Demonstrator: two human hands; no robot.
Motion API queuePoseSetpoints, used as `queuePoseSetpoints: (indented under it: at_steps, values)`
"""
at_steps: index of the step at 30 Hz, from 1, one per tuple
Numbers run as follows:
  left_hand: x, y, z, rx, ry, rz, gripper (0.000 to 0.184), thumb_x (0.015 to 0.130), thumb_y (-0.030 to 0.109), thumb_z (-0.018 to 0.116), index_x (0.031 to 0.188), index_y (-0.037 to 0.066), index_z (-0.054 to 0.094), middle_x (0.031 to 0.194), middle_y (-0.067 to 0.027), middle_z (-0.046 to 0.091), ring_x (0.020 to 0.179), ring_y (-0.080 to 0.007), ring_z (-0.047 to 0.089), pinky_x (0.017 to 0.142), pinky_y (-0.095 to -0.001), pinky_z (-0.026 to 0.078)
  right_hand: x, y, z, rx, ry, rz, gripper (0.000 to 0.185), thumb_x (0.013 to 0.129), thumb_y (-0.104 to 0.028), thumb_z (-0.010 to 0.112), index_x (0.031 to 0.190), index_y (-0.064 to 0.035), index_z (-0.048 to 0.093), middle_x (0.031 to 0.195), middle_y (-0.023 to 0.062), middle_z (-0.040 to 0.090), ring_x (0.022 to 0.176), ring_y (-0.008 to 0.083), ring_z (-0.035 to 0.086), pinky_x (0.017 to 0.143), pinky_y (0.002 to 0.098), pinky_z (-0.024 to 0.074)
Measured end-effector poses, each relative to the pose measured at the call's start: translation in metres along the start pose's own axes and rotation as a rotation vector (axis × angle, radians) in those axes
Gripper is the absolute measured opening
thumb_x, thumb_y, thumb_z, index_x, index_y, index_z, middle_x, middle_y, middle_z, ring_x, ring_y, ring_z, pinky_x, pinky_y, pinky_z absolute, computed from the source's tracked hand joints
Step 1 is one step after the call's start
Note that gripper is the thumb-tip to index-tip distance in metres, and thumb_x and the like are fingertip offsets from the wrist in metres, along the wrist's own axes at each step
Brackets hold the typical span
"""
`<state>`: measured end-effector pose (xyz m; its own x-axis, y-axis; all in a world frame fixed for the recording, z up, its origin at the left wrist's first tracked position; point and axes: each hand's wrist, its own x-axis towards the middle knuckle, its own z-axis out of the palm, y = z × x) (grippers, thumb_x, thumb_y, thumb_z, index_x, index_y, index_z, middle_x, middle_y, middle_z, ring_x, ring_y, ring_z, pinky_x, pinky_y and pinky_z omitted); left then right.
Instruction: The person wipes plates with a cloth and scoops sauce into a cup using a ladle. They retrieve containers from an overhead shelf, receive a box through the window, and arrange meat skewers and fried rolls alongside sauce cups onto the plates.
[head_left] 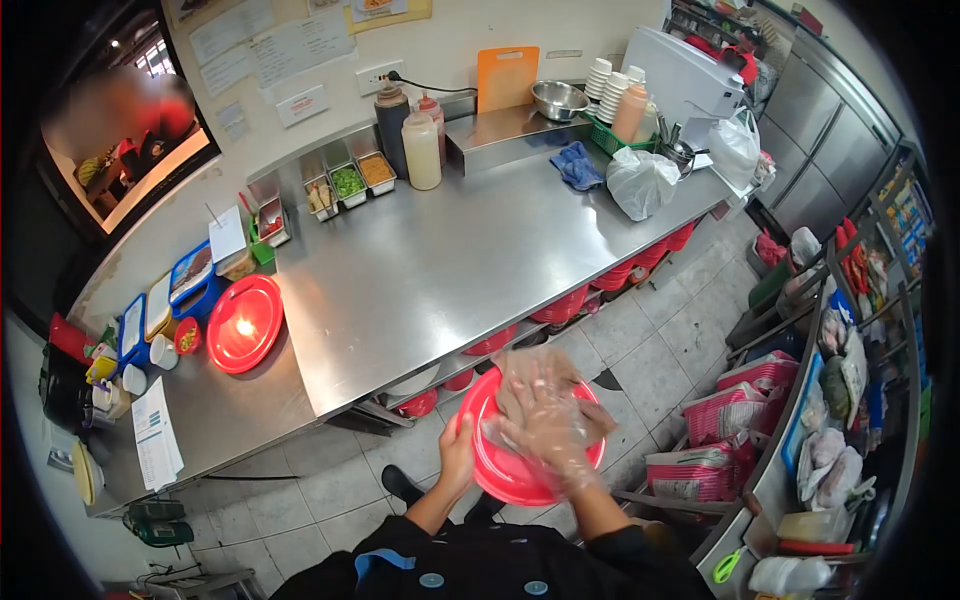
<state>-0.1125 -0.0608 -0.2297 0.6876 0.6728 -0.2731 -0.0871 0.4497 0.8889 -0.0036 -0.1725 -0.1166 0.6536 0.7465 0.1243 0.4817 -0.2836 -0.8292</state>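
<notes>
Left grip clasps red plate outside counter edge; right grip, spread open, presses brown cloth.

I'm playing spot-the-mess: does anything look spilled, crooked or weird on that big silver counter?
One small thing: the blue cloth lies crumpled, not folded, on the silver counter beside the white plastic bag. I see no spill or breakage there.

glossy red plastic plate, wrinkled brown cloth, smooth shiny metal counter

Gloved right hand pressing brown cloth on red plate, left hand gripping rim
</notes>
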Motion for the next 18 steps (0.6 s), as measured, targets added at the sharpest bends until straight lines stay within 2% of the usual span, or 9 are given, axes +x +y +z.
queuePoseSetpoints:
  at_steps: [1, 3, 4, 6, 10, 12, 13, 16, 18]
  values:
    - [0.003, 0.016, 0.005, -0.002, 0.001, 0.002, 0.036, 0.097, 0.027, 0.048, 0.121, 0.000, 0.052, 0.112, -0.0056, 0.059, 0.096, -0.0117, 0.055, 0.087, -0.0268, 0.044, 0.001, 0.000, 0.021, -0.224, 0.001, -0.094, 0.055, 0.084, -0.038, 0.061, 0.123, -0.0007, 0.049, 0.124, 0.0170, 0.052, 0.094, 0.0271, 0.058, 0.072, 0.0385, 0.0487]
    - [0.024, 0.058, 0.012, 0.212, 0.081, 0.277, 0.035, 0.097, 0.026, 0.049, 0.118, 0.000, 0.055, 0.107, -0.0054, 0.061, 0.095, -0.0102, 0.055, 0.086, -0.0258, 0.044, -0.012, -0.003, 0.062, -0.342, 0.019, -0.221, 0.054, 0.085, -0.037, 0.060, 0.124, -0.0014, 0.049, 0.122, 0.0168, 0.052, 0.093, 0.0281, 0.058, 0.073, 0.0402, 0.0484]
    - [0.032, 0.080, 0.007, 0.079, 0.060, 0.290, 0.034, 0.096, 0.027, 0.050, 0.114, -0.002, 0.057, 0.103, -0.0046, 0.062, 0.092, -0.0090, 0.055, 0.082, -0.0244, 0.044, -0.017, -0.004, 0.070, -0.317, 0.041, -0.248, 0.054, 0.085, -0.037, 0.060, 0.124, -0.0017, 0.048, 0.121, 0.0166, 0.053, 0.093, 0.0286, 0.058, 0.073, 0.0410, 0.0483]
    - [0.026, 0.133, 0.006, 0.103, 0.012, 0.343, 0.032, 0.095, 0.024, 0.052, 0.113, -0.003, 0.059, 0.099, -0.0034, 0.063, 0.088, -0.0086, 0.055, 0.080, -0.0239, 0.045, -0.010, -0.004, 0.064, -0.279, 0.107, -0.246, 0.053, 0.086, -0.037, 0.059, 0.124, -0.0024, 0.048, 0.120, 0.0164, 0.053, 0.093, 0.0295, 0.058, 0.074, 0.0427, 0.0479]
    - [0.012, 0.169, -0.001, 0.132, -0.127, 0.319, 0.033, 0.095, 0.024, 0.053, 0.115, -0.002, 0.058, 0.098, -0.0031, 0.063, 0.086, -0.0080, 0.056, 0.079, -0.0243, 0.046, 0.047, -0.023, 0.022, -0.058, 0.391, -0.143, 0.051, 0.087, -0.036, 0.057, 0.125, -0.0037, 0.048, 0.117, 0.0159, 0.054, 0.092, 0.0314, 0.058, 0.075, 0.0461, 0.0473]
    - [0.012, 0.170, 0.000, 0.120, -0.152, 0.323, 0.035, 0.095, 0.024, 0.054, 0.117, -0.003, 0.058, 0.100, -0.0036, 0.063, 0.087, -0.0081, 0.056, 0.079, -0.0247, 0.046, 0.060, -0.035, 0.038, -0.048, 0.349, -0.201, 0.050, 0.087, -0.035, 0.057, 0.126, -0.0043, 0.048, 0.115, 0.0157, 0.054, 0.092, 0.0324, 0.057, 0.076, 0.0477, 0.0470]
    - [0.016, 0.177, -0.003, 0.288, -0.113, 0.387, 0.036, 0.095, 0.024, 0.055, 0.118, -0.003, 0.058, 0.104, -0.0048, 0.063, 0.090, -0.0088, 0.056, 0.080, -0.0246, 0.046, 0.060, -0.040, 0.057, -0.069, 0.292, -0.254, 0.050, 0.087, -0.035, 0.056, 0.126, -0.0047, 0.047, 0.115, 0.0156, 0.054, 0.092, 0.0329, 0.057, 0.076, 0.0486, 0.0468]
    - [0.023, 0.222, -0.017, 0.124, -0.063, 0.549, 0.037, 0.094, 0.025, 0.055, 0.118, -0.004, 0.058, 0.107, -0.0061, 0.063, 0.092, -0.0099, 0.057, 0.082, -0.0244, 0.046, 0.040, -0.047, 0.121, -0.031, 0.193, -0.395, 0.049, 0.088, -0.034, 0.055, 0.127, -0.0057, 0.047, 0.112, 0.0152, 0.055, 0.092, 0.0343, 0.057, 0.077, 0.0511, 0.0464]
    - [0.026, 0.246, -0.037, 0.158, 0.000, 0.654, 0.037, 0.094, 0.024, 0.056, 0.118, -0.004, 0.057, 0.107, -0.0074, 0.064, 0.093, -0.0111, 0.058, 0.083, -0.0250, 0.046, 0.045, -0.041, 0.132, 0.063, 0.183, -0.379, 0.048, 0.089, -0.034, 0.054, 0.127, -0.0063, 0.047, 0.111, 0.0149, 0.055, 0.091, 0.0353, 0.057, 0.078, 0.0528, 0.0460]
